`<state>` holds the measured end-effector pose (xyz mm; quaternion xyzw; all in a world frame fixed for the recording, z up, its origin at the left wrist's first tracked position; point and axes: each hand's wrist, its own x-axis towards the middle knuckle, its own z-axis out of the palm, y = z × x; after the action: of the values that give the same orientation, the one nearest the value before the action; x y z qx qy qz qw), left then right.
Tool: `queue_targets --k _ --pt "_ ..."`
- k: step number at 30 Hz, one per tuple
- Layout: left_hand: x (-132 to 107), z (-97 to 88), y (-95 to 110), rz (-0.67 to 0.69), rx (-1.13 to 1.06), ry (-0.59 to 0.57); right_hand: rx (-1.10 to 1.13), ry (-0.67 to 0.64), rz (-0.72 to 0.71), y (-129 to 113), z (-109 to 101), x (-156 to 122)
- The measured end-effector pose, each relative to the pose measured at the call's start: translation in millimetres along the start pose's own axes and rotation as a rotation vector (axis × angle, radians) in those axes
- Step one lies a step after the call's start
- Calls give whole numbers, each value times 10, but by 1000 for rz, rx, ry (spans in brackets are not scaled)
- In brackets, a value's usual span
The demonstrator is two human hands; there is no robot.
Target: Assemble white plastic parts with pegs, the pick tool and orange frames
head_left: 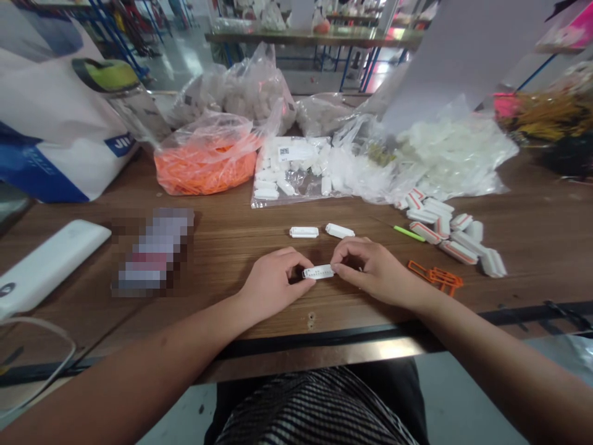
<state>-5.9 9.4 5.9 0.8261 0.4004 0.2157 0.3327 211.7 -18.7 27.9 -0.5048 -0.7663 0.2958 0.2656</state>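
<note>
Between both hands is a small white plastic connector housing [319, 272] with rows of tiny holes on its face. My left hand [275, 278] pinches its left end between thumb and fingers. The right end is pinched by my right hand [365, 266]. Just beyond the hands, two similar white housings [304, 232] [340, 231] lie apart on the wooden table [250, 228]. Several orange plastic frames [435, 276] lie to the right of my right hand. Past them is a pile of white housings [458, 238], some with an orange strip along them.
A thin tool with a green handle [408, 233] lies by the pile. Clear bags of orange parts [208, 164] and white parts [291, 167] line the back. On the left are a white power bank [50, 266] with a cable, a blurred-out object [155, 250] and a bottle [125, 99].
</note>
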Motion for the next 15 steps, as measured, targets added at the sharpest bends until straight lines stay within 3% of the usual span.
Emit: queue_targets --k 15 --pt "3 -6 -10 2 12 1 -116 12 -53 107 77 -74"
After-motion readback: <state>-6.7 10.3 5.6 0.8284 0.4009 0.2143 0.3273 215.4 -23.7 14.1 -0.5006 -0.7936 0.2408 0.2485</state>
